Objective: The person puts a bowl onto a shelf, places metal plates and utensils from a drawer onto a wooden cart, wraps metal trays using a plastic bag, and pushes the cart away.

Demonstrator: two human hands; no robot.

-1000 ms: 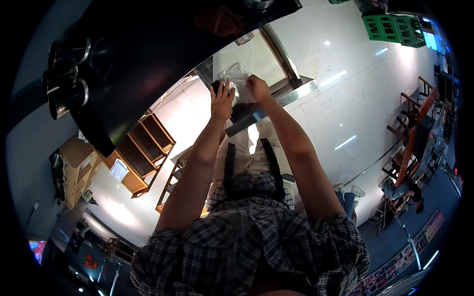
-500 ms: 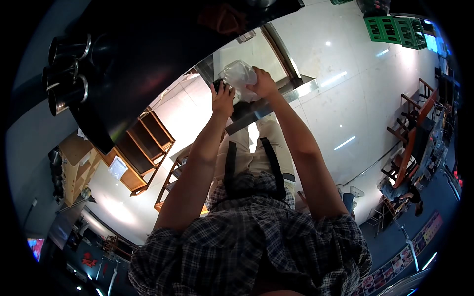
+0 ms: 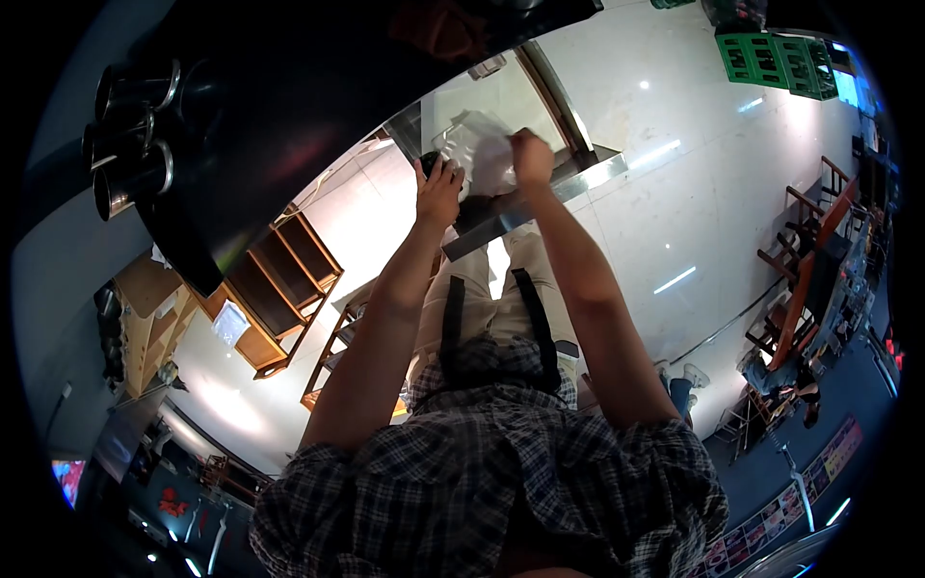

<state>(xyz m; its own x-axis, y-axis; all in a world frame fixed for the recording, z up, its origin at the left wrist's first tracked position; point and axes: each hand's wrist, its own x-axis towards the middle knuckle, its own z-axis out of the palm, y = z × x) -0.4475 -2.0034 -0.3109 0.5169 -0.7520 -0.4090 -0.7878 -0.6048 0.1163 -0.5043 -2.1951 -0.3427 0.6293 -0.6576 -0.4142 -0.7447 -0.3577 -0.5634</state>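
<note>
A clear plastic bag (image 3: 475, 144) is stretched between my hands, over an open metal-edged drawer (image 3: 501, 223). My right hand (image 3: 533, 160), closed, grips the bag's right side. My left hand (image 3: 439, 193) lies at the bag's left edge with its fingers somewhat spread, beside a dark object (image 3: 429, 164) that is mostly hidden. Whether the left fingers hold the bag or the dark object is unclear. Dark and pale contents show under the bag.
A dark counter (image 3: 289, 106) spans the upper left, with metal-rimmed cylinders (image 3: 135, 178) at its end. Wooden shelving (image 3: 289, 275) stands at left. Green crates (image 3: 776, 63) are at upper right. A seated person (image 3: 776, 371) is by tables at far right.
My right hand has moved a little to the right, pulling the bag wider. My left hand has stayed almost in place, shifting slightly right.
</note>
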